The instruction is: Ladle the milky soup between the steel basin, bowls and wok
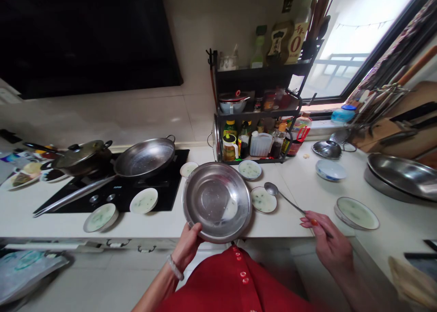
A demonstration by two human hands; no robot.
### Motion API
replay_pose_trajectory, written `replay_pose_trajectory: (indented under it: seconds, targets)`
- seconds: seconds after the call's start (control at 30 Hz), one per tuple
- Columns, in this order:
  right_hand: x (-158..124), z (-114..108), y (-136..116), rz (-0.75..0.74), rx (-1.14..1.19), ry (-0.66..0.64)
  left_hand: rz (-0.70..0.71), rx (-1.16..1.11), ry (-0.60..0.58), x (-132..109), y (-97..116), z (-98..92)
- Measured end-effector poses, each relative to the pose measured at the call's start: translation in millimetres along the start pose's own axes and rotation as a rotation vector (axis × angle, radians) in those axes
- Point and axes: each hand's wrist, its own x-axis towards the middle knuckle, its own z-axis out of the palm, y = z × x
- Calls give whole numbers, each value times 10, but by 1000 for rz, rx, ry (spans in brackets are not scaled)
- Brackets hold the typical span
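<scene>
My left hand [191, 244] grips the near left rim of a wide steel basin [208, 198], which is tilted and holds a little pale liquid at its lower right. In my right hand [329, 241] is the handle of a long metal spoon [272, 188]. The spoon's bowl hangs over or rests at the edge of a small bowl of pale soup with green bits [263, 200]; I cannot tell whether they touch. Close behind the basin are another soup bowl [250, 169] and a smaller one [189, 168], partly hidden.
A wok [146, 159] and a lidded pot [82, 157] stand on the black hob [170, 198]. Soup bowls [144, 201] sit around its front edge, and another [357, 213] is at right. A black rack [256, 114] holds bottles. Steel pans [406, 175] and knives line the right side.
</scene>
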Motion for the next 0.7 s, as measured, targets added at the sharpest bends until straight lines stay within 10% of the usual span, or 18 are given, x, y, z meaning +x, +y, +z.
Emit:
replay_pose_trajectory:
  seconds: [0.7]
  targets:
    - [-69, 245, -211, 260, 290, 3, 12, 17, -26, -57, 61, 75]
